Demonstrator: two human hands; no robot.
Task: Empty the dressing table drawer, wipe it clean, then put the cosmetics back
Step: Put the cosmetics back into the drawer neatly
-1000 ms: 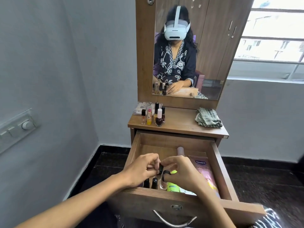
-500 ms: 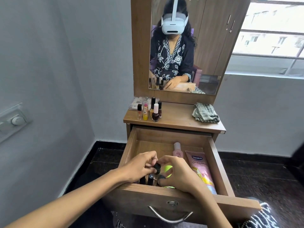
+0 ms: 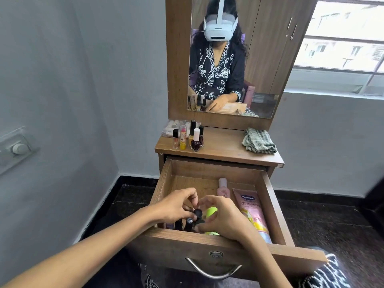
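Open drawer (image 3: 268,196) holds one pink Vaseline tube (image 3: 252,210), one pink bottle (image 3: 223,189), one lime bottle (image 3: 212,212). Left hand (image 3: 176,206) and right hand (image 3: 224,219) pinch one black-capped bottle (image 3: 197,214). Six bottles (image 3: 190,138) stand on the tabletop (image 3: 224,146).

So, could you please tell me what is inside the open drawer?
In the drawer: a pink bottle, a Vaseline tube, a lime-green item and dark-capped bottles. Both hands, left hand and right hand, cover whatever lies beneath them.
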